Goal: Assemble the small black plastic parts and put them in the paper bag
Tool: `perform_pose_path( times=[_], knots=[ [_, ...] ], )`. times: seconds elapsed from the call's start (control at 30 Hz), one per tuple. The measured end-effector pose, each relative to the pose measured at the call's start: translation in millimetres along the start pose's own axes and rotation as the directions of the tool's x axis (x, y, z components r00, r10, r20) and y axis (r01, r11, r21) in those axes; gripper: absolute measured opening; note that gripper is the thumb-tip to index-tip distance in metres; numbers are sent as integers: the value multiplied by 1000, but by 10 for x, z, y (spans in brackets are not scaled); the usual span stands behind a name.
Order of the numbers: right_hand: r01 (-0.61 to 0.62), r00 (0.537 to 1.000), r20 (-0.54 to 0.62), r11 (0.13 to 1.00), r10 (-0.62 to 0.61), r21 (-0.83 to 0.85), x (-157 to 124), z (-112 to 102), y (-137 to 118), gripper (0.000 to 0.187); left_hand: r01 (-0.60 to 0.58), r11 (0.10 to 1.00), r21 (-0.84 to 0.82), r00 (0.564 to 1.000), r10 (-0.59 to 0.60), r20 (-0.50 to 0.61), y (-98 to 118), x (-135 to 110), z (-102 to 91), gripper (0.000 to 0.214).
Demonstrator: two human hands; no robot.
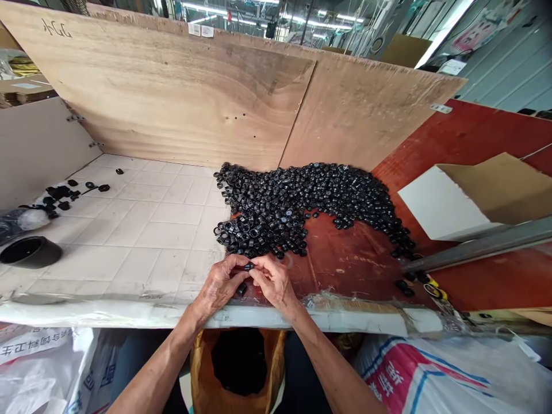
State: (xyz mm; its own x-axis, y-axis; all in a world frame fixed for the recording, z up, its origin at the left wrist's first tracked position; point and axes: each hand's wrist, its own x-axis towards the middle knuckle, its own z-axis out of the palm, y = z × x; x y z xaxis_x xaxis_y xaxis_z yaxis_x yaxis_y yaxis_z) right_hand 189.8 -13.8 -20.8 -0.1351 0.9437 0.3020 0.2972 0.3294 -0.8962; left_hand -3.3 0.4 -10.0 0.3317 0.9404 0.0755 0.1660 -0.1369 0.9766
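Observation:
Between the fingertips of both hands is a small black cap-like part (249, 266), held just above the front edge of the table. My left hand (222, 283) pinches it from the left, and my right hand (274, 282) grips it from the right. Fingers cover most of the part, so its exact shape is hidden. Another small black part (242, 289) lies below my left thumb. Just beyond my fingertips spreads a large pile of small black ring-like and cap-like parts (319, 190).
Under the table edge, between the knees, stands an open brown sack (201, 374). A black cup (37, 253) and scattered black pieces (60, 195) lie at left. Plywood boards (185, 98) wall the back. A cardboard box (448, 201) and metal bar (483, 247) are at right.

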Motion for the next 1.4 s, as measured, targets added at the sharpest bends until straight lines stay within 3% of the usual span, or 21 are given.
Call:
perform_pose_path(
  times=[0.03, 0.17, 0.3, 0.43, 0.53, 0.67, 0.73, 1.13, 1.3, 1.4],
  knots=[
    [16, 1000, -9, 999, -17, -37, 9, 6, 18, 13, -23, 1000, 18, 1000, 23, 8, -1, 0, -2, 19],
    [90, 986, -114, 968, -119, -234, 43, 47, 84, 42, -78, 995, 65, 997, 76, 33, 19, 4, -12, 15],
    [98, 982, -139, 970, -132, -223, 27, 44, 7, 22, -37, 998, 49, 999, 35, 25, 39, 7, -5, 18],
    [185, 977, -57, 952, -204, -244, 4, 8, -75, 23, 16, 1000, 6, 1000, -16, -1, 24, 6, 12, 22],
    [151, 982, -70, 948, -177, -279, 3, -2, -78, 41, 63, 998, -19, 998, -64, -27, 9, 2, 21, 24],
    [104, 992, -49, 974, -116, -200, 7, -3, -89, 25, 126, 990, -67, 992, -126, -6, -7, -4, 30, 29],
    [124, 991, -28, 971, -133, -206, 9, -5, -108, 29, 138, 987, -81, 990, -138, 3, -12, -4, 31, 30],
    [24, 999, -26, 995, -26, -99, 7, -16, -83, 13, 52, 998, 18, 998, -53, 24, 19, -8, 11, 22],
    [-24, 1000, 7, 996, 25, -83, -11, -8, -16, 8, -101, 977, 187, 994, 90, 66, 48, -3, -41, 14],
    [-17, 999, 44, 994, 22, -108, -31, -24, -43, 7, -180, 952, 248, 978, 145, 151, 98, -9, -81, 13]
  ],
)
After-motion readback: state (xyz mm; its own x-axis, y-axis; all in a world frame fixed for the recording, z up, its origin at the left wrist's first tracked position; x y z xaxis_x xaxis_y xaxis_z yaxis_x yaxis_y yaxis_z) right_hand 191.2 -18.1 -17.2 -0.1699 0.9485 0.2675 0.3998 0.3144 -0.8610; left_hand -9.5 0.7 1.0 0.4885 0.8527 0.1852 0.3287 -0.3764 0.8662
